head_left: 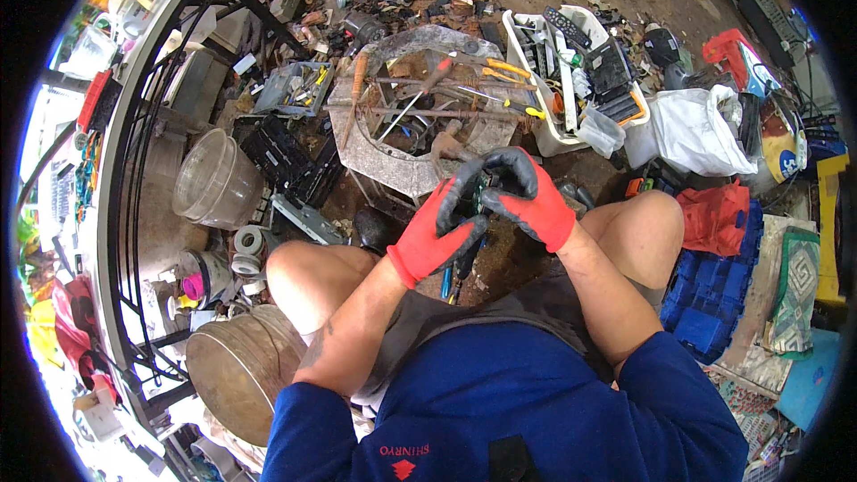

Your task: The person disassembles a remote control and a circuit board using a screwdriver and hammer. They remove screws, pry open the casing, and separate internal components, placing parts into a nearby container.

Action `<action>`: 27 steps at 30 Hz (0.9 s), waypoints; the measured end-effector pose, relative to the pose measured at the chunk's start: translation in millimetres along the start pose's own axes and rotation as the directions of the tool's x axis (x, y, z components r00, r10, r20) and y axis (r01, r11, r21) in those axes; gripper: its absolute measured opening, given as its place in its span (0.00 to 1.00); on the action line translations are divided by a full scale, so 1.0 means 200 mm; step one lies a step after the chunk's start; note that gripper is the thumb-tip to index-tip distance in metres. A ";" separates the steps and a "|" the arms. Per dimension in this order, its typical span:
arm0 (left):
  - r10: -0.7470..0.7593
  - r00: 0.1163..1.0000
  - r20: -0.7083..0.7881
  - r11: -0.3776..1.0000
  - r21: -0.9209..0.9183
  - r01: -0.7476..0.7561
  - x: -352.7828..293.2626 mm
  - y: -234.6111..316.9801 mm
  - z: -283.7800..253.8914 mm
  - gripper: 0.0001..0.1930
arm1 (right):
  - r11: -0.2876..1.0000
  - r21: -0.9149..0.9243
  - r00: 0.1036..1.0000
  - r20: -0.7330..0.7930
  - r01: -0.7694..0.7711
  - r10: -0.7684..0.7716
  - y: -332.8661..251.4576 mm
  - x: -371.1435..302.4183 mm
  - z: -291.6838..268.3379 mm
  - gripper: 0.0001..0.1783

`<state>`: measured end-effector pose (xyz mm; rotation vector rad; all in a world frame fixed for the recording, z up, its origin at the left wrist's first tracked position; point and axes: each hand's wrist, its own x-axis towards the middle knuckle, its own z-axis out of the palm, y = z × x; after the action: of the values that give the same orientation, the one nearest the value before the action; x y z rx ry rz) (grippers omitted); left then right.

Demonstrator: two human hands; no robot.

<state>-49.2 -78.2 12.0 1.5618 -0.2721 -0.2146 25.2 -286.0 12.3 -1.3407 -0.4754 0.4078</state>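
My left hand and my right hand, both in red gloves with dark grey coated palms and fingers, meet in front of my lap. Their fingers curl around a small dark piece with a hint of green; the gloves cover most of it, so its kind cannot be made out. Just beyond them stands a worn metal frame with an open middle. Across it lie a red-handled screwdriver, pliers with orange handles and a yellow-handled screwdriver. A hammer rests by its near side.
A white bin of electronic scrap, including a remote control, stands right of the frame beside a white bag. Leftward are a clear bucket, a large round container and a black metal rack. A blue crate lies at right.
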 end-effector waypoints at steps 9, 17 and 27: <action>0.061 0.995 -0.074 0.996 -0.055 -0.065 0.01 0.01 0.02 0.41 | 0.999 0.045 0.999 0.046 -0.025 0.023 0.05 -0.01 0.01 0.24; 0.088 0.933 -0.349 0.973 0.231 -0.005 0.05 -0.01 0.05 0.42 | 0.998 -0.026 0.997 -0.037 -0.064 0.063 0.15 0.00 0.09 0.22; -0.328 0.715 -0.617 0.844 -0.532 -0.072 0.09 0.04 -0.14 0.09 | 0.921 -0.357 0.960 0.162 -0.157 0.227 0.25 -0.14 0.25 0.33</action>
<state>-23.8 -58.0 20.7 1.0062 0.4789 0.1918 -25.6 -251.5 -31.1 -1.7011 -0.6030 0.6510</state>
